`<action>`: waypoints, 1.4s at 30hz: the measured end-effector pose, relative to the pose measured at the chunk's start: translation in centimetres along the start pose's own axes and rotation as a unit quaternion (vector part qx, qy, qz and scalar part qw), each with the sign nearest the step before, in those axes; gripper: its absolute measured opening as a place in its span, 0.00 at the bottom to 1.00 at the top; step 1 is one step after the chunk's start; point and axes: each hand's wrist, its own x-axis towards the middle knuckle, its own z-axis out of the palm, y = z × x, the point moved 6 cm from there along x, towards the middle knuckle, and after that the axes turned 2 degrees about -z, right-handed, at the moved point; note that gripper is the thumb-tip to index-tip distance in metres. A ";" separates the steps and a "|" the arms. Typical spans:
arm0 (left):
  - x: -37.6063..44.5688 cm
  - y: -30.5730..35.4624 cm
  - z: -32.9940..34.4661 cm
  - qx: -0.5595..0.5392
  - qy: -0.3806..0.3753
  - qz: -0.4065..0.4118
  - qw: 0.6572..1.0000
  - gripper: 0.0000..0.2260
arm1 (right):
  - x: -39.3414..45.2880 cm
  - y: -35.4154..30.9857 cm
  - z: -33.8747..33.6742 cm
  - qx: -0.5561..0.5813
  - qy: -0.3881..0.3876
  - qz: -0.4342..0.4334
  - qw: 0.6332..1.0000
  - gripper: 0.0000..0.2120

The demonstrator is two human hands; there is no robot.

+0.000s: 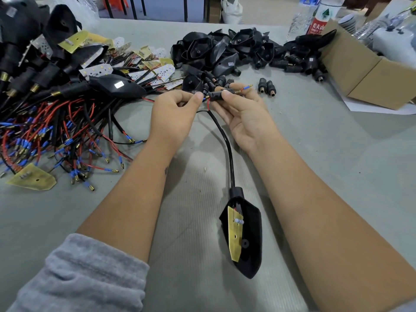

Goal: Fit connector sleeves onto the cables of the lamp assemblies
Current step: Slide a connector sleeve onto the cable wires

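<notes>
Black ribbed plastic connector sleeve point(216, 95) pinched by right hand point(242, 115), centre far; thin red wire point(208, 104) fed by left hand point(173, 113) pinch. Black lamp housing point(244, 235) lying near. Risk: wire kinked at sleeve mouth if pushed off-axis.

- two bare hands: left hand point(174, 113), right hand point(244, 113)
- one black connector sleeve point(215, 95) held between them
- one black lamp housing with a yellow circuit board point(244, 235) near the forearms
- two loose black sleeves with brass ends point(267, 87) side by side
- one brown cardboard box point(369, 73)
- two clear plastic bottles point(315, 16)
- heaps of wired assemblies point(45, 122) and empty black shells point(225, 50), too many to count
</notes>
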 end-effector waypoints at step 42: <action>-0.8 1.1 0.2 -0.084 -0.010 0.020 0.996 0.09 | -0.1 -0.1 0.3 -0.032 -0.003 0.003 0.999 0.03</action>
